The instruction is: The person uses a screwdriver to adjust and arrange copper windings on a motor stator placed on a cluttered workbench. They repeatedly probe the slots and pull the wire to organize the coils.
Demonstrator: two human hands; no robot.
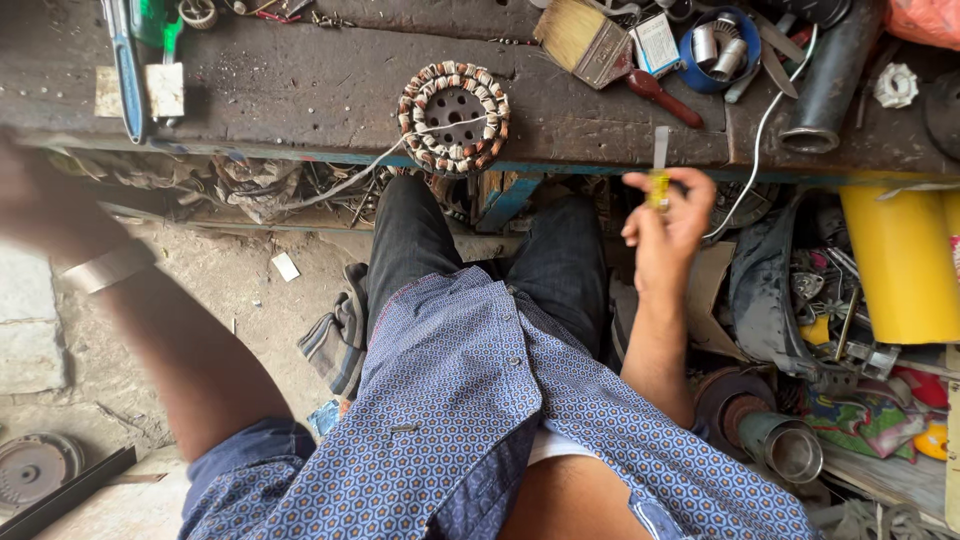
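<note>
My right hand (665,225) pinches a small yellow tube (659,187) just right of the stator (453,117) on the desk (300,90). My left hand (35,195) is blurred; grip indeterminable.

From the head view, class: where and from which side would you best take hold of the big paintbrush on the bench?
Take the paintbrush by its dark red handle, coming from the bench's near edge. The handle slants toward that edge and lies bare on the bench, while the bristle end sits deeper among clutter beside a blue tub. This is a judgement from one view.
</note>
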